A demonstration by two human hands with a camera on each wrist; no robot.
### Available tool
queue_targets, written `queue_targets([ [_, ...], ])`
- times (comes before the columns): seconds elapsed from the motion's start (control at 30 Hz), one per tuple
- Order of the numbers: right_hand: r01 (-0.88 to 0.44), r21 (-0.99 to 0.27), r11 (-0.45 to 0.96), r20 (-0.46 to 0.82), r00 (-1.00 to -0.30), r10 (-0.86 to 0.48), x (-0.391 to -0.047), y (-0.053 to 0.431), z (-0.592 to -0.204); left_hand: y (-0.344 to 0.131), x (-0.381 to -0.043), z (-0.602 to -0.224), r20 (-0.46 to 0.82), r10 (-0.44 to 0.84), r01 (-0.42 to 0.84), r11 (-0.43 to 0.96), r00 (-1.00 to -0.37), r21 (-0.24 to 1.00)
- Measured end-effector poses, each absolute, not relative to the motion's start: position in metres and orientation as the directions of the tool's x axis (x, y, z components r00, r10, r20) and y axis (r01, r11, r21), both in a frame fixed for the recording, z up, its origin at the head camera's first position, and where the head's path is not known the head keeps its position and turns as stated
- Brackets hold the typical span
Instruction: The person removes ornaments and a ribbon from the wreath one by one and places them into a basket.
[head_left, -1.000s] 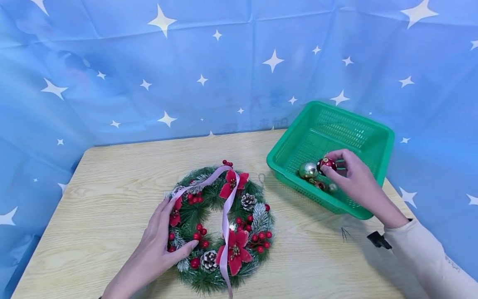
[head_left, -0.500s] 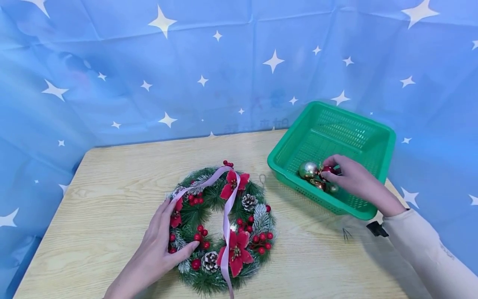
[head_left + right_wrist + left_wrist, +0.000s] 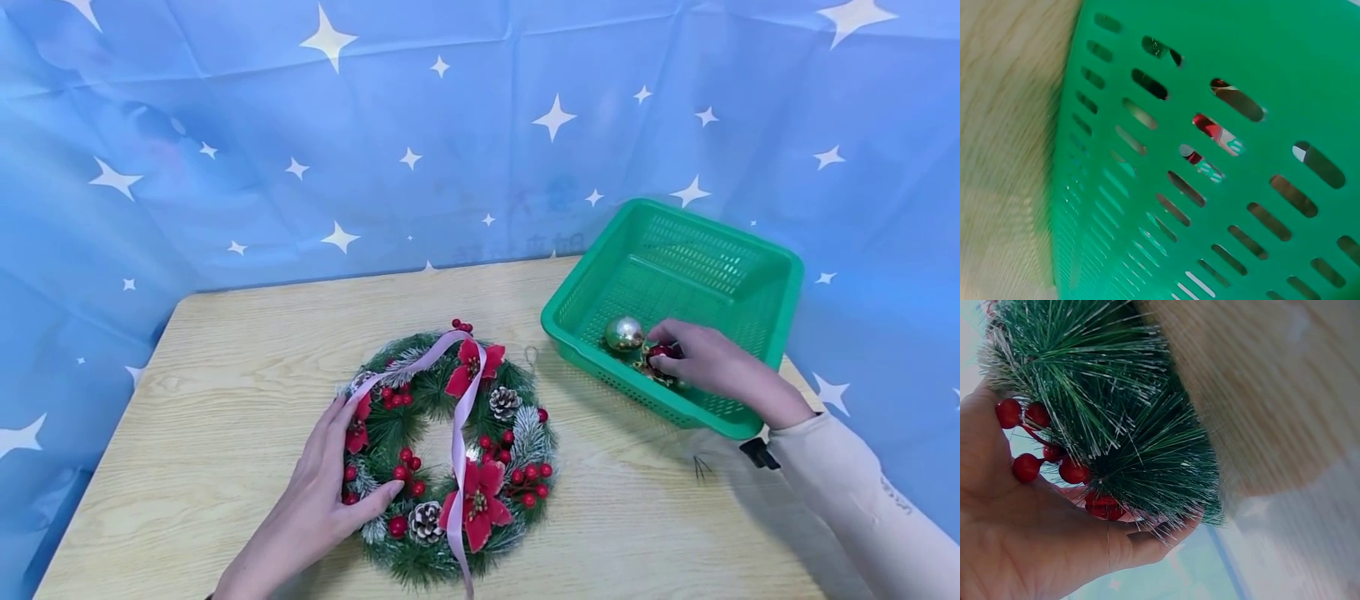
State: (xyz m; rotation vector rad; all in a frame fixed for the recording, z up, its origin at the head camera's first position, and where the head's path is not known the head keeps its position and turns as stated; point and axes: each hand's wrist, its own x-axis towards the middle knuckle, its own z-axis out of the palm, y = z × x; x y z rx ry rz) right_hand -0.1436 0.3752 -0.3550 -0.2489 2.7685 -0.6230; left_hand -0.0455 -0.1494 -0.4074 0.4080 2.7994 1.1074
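Note:
A green Christmas wreath (image 3: 420,568) with red berries, pinecones and red poinsettias lies flat on the table. My left hand (image 3: 318,504) grips its left side, thumb over the ring and fingers round the outer edge; in the left wrist view the hand (image 3: 1041,544) curls about the needles. Over the wreath runs a loose pale pink ribbon (image 3: 460,442). Inside the green basket (image 3: 581,350), my right hand (image 3: 712,362) pinches a dark red bauble (image 3: 662,363) low among the others. The basket's slotted wall (image 3: 1316,62) mostly hides that hand in the right wrist view.
Beside the red bauble sits a shiny silver-gold bauble (image 3: 624,333); other small ornaments are partly covered by the hand. A thin wire loop (image 3: 531,356) and some dark needles (image 3: 701,467) lie on the wooden table (image 3: 225,375). A blue star curtain (image 3: 450,108) hangs behind.
My right hand has lowered the red bauble deeper into the basket, down and slightly right, close to the small ornaments. The left hand keeps its place on the wreath.

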Motion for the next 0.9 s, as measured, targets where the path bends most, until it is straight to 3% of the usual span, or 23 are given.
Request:
queue_targets([
  [0.5, -0.133, -0.484, 0.865, -0.158, -0.959, -0.235, -0.137, 0.372, -0.352, -0.149, -0.045, -0.409, 0.043, 0.293, 0.244, 0.699, -0.955, 0.672],
  [0.9, -0.195, -0.626, 0.755, 0.125, -0.981, -0.149, -0.116, 0.364, -0.347, -0.15, -0.045, -0.407, 0.017, 0.294, 0.226, 0.696, -0.956, 0.681],
])
